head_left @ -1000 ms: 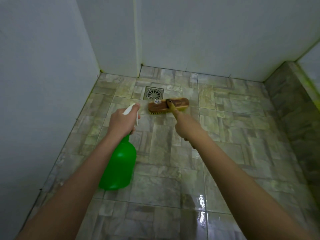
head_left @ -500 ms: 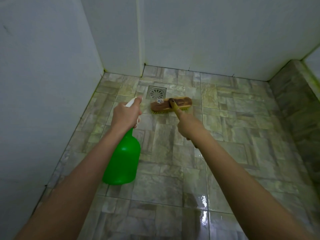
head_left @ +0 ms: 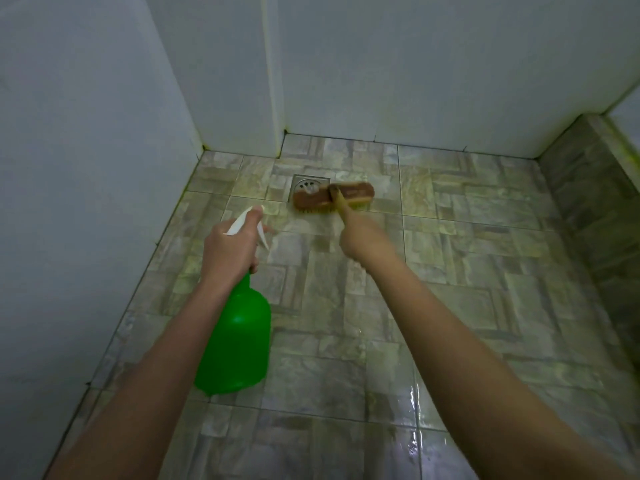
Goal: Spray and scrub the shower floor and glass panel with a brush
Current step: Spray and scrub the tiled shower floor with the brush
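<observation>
In the head view the right hand (head_left: 363,237) is closing its grip around the handle of the brush (head_left: 334,198), whose head is lying on the floor (head_left: 450,271) partly over the drain (head_left: 306,183), while the left hand (head_left: 230,251) is wrapping its grip around the neck of the green bottle (head_left: 237,344), nozzle aimed toward the tiles beside the brush. The floor scrub around the drain seems to be the step in hand; next, the brush likely needs working outward across the drier tiles, with fresh spray ahead of it.

R hand (head_left: 363,237) scrubs brush (head_left: 334,197) over drain (head_left: 306,183) (L hand (head_left: 230,249) grips sprayer (head_left: 235,341)).
</observation>
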Motion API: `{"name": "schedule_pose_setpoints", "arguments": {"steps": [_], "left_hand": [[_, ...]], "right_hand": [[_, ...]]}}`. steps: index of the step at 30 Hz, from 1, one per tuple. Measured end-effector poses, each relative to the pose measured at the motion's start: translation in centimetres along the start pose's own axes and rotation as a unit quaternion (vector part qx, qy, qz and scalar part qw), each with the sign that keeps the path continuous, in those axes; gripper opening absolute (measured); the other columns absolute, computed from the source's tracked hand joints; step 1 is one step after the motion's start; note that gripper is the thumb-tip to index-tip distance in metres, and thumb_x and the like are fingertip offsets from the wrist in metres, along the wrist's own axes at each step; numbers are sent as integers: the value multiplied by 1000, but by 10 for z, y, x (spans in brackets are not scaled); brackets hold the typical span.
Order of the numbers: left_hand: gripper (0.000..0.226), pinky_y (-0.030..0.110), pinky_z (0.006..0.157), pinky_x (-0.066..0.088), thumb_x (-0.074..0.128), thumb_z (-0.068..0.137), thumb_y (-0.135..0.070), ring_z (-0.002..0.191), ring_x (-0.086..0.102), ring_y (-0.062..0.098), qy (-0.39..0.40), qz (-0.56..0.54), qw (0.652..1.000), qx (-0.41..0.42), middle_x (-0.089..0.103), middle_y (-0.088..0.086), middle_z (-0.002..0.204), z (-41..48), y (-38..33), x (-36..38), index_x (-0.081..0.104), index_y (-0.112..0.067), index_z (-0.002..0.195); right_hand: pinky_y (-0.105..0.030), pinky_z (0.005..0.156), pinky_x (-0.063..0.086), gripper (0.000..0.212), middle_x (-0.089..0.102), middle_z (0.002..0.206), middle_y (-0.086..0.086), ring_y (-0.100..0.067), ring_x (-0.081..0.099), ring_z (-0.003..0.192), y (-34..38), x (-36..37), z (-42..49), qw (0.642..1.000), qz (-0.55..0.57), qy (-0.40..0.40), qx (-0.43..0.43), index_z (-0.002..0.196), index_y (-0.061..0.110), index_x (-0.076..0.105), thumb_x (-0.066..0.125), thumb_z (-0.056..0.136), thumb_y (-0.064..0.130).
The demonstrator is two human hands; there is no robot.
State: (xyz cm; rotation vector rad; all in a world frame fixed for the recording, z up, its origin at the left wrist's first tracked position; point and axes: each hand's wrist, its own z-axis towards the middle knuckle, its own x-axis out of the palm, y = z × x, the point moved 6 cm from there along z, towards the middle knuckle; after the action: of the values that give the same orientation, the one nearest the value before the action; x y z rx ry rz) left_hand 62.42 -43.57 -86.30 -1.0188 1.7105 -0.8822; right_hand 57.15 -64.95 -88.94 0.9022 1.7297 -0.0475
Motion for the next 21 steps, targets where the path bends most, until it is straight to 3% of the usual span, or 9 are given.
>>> {"name": "schedule_pose_setpoints", "arguments": {"steps": [2, 7, 9, 12, 14, 18, 21], "left_hand": [[34, 21, 45, 47, 53, 99, -55, 43, 51, 16, -13, -13, 1000, 15, 77, 10, 101, -1, 1, -3, 71, -31, 83], [41, 26, 51, 46, 55, 98, -55, 36, 49, 12, -36, -24, 999, 13, 78, 15, 94, 5, 4, -8, 73, -22, 81], [41, 27, 54, 46, 55, 97, -56, 37, 49, 12, -35, -32, 999, 10, 77, 18, 95, 4, 5, -9, 74, -23, 84], [41, 25, 52, 46, 53, 98, -55, 35, 49, 10, -33, -34, 999, 19, 77, 18, 98, 2, 2, -10, 74, -23, 86], [34, 28, 55, 46, 53, 98, -55, 35, 48, 11, -34, -51, 998, 22, 77, 18, 100, 1, 0, -13, 72, -32, 82], [33, 29, 57, 47, 52, 98, -57, 37, 48, 11, -30, -53, 998, 17, 77, 3, 94, 3, 2, -19, 73, -33, 93], [34, 26, 53, 46, 52, 97, -58, 37, 49, 10, -35, -48, 998, 13, 78, 3, 100, 1, 5, -22, 71, -31, 90]], "right_hand": [[-36, 60, 45, 89, 60, 106, -17, -18, 47, 58, 10, -14, 30, 999, -28, -15, -18, 150, 43, -5, 34, 87, -5], [-35, 60, 46, 81, 60, 102, -16, -21, 51, 63, 16, -11, 14, 994, -106, 26, -6, 154, 28, 5, 38, 89, -7], [-36, 60, 43, 85, 59, 96, -15, -23, 55, 66, 14, 0, 13, 994, -108, 10, -4, 153, 32, -2, 37, 88, -7], [-35, 66, 41, 79, 62, 111, -17, -30, 63, 90, 24, -12, 50, 994, -97, -41, -1, 154, 23, -1, 38, 91, -4], [-33, 67, 41, 67, 60, 119, -15, -29, 62, 93, 38, -23, 56, 992, -116, -47, 6, 153, 14, 14, 39, 93, 0], [-35, 70, 45, 60, 33, 151, -11, -29, 61, 103, 36, 0, 26, 982, -188, -11, -16, 151, 8, 18, 35, 94, -2], [-37, 72, 47, 62, 41, 146, -13, -31, 61, 102, 33, -8, 47, 981, -190, -37, -15, 153, 10, 14, 34, 95, -1]]}}
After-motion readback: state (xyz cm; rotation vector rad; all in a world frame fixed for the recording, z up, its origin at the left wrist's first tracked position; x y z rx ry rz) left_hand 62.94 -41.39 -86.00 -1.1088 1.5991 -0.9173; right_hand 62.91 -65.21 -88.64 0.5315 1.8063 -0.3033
